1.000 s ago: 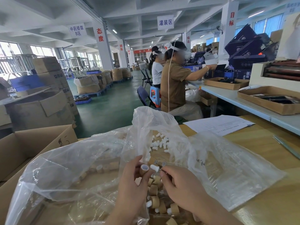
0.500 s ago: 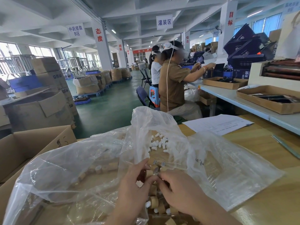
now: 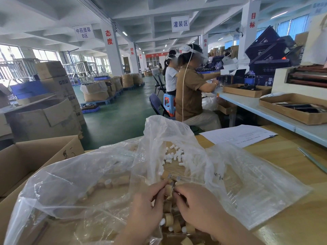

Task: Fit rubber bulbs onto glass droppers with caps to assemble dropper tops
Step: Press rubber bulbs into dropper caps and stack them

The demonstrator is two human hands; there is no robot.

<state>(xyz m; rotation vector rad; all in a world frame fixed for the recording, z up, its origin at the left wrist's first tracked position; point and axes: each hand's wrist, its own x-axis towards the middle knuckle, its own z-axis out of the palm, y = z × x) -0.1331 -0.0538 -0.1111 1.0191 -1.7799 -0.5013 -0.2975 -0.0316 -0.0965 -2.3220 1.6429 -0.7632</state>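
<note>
Wooden table point(image 3: 276, 161), clear bag point(image 3: 85, 184). We see left hand point(image 3: 146, 207) and right hand point(image 3: 196, 204) fingertips pinching one cap point(image 3: 168, 189).

The plastic bag point(image 3: 106, 183) is thin, clear, glossy and crumpled; the wooden worktop point(image 3: 283, 156) is smooth with a slight sheen, and the cardboard box point(image 3: 35, 160) is matt brown. The cap point(image 3: 169, 189) and its like look matt tan with a wood-like grain, the rubber bulbs point(image 3: 174, 156) matt white, the glass droppers point(image 3: 187, 178) clear and shiny, the paper sheet point(image 3: 237, 136) matt white.
</note>
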